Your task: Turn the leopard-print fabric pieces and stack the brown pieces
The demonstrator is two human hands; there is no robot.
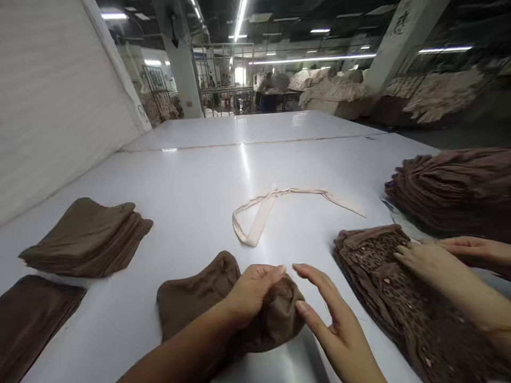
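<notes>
A brown fabric piece [199,295] lies partly on the white table in front of me, its right part bunched and raised. My left hand [253,290] pinches its upper edge between thumb and fingers. Just to the right, my right hand [333,322] has its thumb and index finger spread apart. The right thumb tip touches the right edge of the cloth, and the index fingertip is close to my left thumb. Part of the cloth is hidden under my left hand and forearm.
Folded brown cloth stacks [85,236] stand at left. A pale fabric strip [259,221] lies looped mid-table [191,181]. At right, another person's hands [429,260] are at a leopard-print fabric stack [383,276], with a brown pile [455,186] behind. A white sheet [59,96] hangs at left.
</notes>
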